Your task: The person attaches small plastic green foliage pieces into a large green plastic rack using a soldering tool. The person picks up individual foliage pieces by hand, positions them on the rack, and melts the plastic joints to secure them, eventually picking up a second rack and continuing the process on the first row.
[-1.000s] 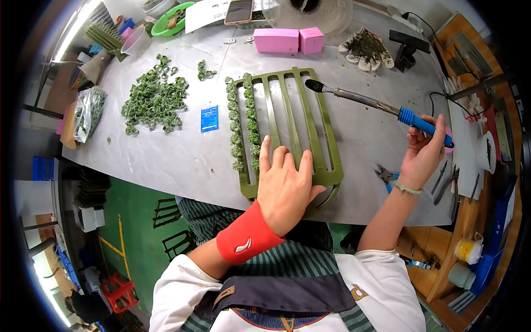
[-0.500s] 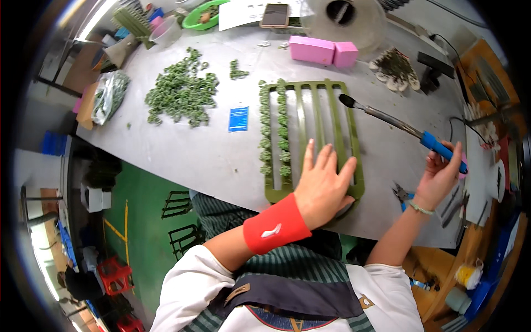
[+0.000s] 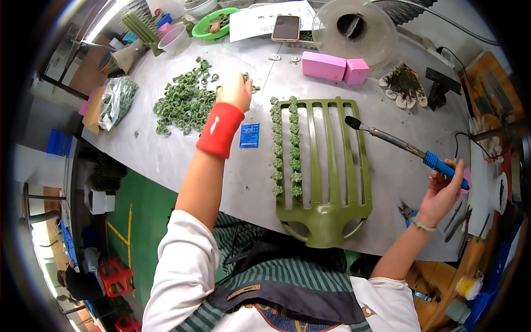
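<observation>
green ring-shaped plastic parts (image 3: 185, 102) lie heaped far left on the grey table (image 3: 166, 160), where the left hand (image 3: 235, 91) reaches, grip unclear; pick few at once, keeping the blue-handled soldering iron (image 3: 406, 148) in the right hand (image 3: 442, 191) off the olive slotted tray (image 3: 321, 166).

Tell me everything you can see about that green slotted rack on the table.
The olive-green rack looks like moulded plastic: long parallel bars with open slots between them, joined into a rounded handle-like end with cut-outs nearest the person. It lies flat on the grey table. Small green parts fill its two leftmost slots; the others are empty. The soldering iron tip hovers over its right bars. Neither hand touches it.
</observation>
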Demonstrator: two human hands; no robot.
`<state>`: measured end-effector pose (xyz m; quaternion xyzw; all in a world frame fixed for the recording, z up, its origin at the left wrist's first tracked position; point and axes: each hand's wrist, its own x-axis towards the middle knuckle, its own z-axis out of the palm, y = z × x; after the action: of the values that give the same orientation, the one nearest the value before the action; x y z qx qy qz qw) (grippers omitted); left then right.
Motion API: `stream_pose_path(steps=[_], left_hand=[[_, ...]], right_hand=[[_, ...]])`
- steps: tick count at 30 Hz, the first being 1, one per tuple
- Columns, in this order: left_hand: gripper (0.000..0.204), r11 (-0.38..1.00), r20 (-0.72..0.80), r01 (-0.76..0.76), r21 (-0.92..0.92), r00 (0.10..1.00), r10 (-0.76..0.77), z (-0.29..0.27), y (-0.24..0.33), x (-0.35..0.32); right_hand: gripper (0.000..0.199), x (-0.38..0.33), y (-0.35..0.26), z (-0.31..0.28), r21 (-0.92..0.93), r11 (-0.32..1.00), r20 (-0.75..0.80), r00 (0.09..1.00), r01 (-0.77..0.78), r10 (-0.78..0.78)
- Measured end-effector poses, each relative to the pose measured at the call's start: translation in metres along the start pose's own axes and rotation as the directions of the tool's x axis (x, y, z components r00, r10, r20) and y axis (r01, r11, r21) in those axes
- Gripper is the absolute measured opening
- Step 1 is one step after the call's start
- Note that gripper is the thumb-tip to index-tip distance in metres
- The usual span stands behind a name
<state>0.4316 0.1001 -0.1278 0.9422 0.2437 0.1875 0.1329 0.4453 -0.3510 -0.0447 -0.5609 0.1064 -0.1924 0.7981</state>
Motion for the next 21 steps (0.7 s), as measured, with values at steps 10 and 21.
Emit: stream_pose_path(steps=[10,21], left_hand=[[0.024,0.858,0.341,0.252,-0.447,0.935,-0.096,0.006,-0.009,0.014],[0.022,0.737,0.349,0.125,-0.665,0.924,0.158,-0.05,0.032,-0.028]], right_hand=[[0.034,-0.005,0.005,0.016,-0.086,0.996,0.035,0.999,-0.028,0.031],[0.034,-0.001,0.024,0.044,-0.065,0.997,0.204,0.978,-0.039,0.051]])
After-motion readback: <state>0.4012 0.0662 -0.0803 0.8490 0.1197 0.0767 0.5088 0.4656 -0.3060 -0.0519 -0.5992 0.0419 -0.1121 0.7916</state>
